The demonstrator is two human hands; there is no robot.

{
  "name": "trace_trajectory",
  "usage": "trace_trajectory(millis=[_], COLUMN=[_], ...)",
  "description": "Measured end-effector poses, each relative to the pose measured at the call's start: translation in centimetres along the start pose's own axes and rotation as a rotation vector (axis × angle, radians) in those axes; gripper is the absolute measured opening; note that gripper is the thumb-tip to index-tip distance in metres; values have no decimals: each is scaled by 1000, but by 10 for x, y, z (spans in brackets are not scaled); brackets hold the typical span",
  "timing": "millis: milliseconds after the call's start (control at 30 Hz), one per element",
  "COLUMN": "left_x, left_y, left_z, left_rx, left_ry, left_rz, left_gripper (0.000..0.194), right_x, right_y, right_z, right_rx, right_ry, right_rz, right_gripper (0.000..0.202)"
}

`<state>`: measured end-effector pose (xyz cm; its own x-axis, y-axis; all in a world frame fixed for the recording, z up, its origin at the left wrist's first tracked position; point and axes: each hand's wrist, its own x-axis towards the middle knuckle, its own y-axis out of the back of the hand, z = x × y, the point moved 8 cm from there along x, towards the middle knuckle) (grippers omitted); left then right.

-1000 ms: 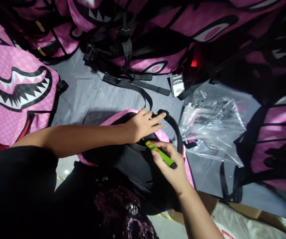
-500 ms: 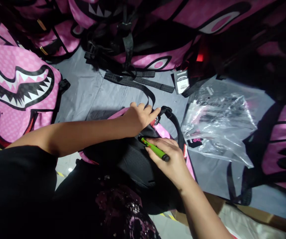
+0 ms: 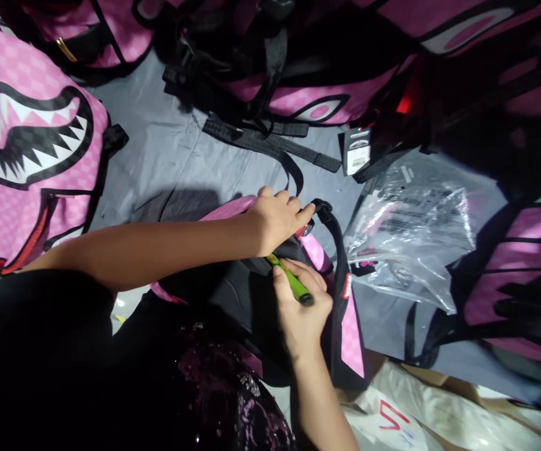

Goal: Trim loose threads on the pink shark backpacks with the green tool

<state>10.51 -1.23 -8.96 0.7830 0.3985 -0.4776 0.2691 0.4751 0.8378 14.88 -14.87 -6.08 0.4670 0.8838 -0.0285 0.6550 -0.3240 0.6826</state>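
A black-backed backpack with pink sides (image 3: 237, 300) lies in front of me, its back panel and straps up. My left hand (image 3: 279, 219) reaches across it, fingers curled over its upper part beside a black strap (image 3: 338, 244). What exactly its fingertips grip is hidden. In my right hand (image 3: 303, 300) is a green marker (image 3: 293, 282) with a dark end, its tip pointing at the black fabric just below my left wrist. That tip is hidden behind the left hand.
Left, a pink backpack with a toothed mouth print (image 3: 30, 144) lies on the grey-covered table (image 3: 157, 138). More pink and black backpacks (image 3: 317, 106) line the back, with loose straps and a tag (image 3: 357, 153). A clear plastic bag (image 3: 411, 232) lies right; white sacks (image 3: 392, 407) sit below the edge.
My right hand and the marker have shifted slightly left, and the marker's tip has moved closer under my left wrist. The view has shifted a little; my left hand keeps its place on the backpack.
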Motion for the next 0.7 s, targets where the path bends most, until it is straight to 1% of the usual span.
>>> trace_trajectory(millis=[133, 200, 267, 367, 467, 533, 633, 700], left_x=[0, 0, 0, 1, 0, -3, -5, -5], left_y=[-1, 1, 1, -1, 0, 2, 3, 3], left_z=[2, 1, 0, 2, 3, 3, 2, 1], left_rx=[21, 28, 28, 15, 27, 41, 30, 15], left_ry=[-32, -13, 5, -18, -44, -55, -55, -53], left_rz=[-9, 1, 5, 13, 82, 116, 66, 21], left_gripper=[79, 69, 61, 62, 64, 64, 70, 72], right_x=[-3, -3, -2, -3, -4, -6, -7, -7], right_y=[-4, -9, -11, -9, -9, -7, -3, -5], right_z=[-7, -9, -13, -17, -17, -16, -13, -9], right_rx=[-32, 7, -12, -127, -102, -132, -204, -151], right_ry=[-12, -16, -3, 18, 5, 0, -14, -44], right_rz=[91, 83, 92, 139, 122, 125, 149, 129], right_gripper=[15, 15, 14, 12, 15, 16, 16, 17])
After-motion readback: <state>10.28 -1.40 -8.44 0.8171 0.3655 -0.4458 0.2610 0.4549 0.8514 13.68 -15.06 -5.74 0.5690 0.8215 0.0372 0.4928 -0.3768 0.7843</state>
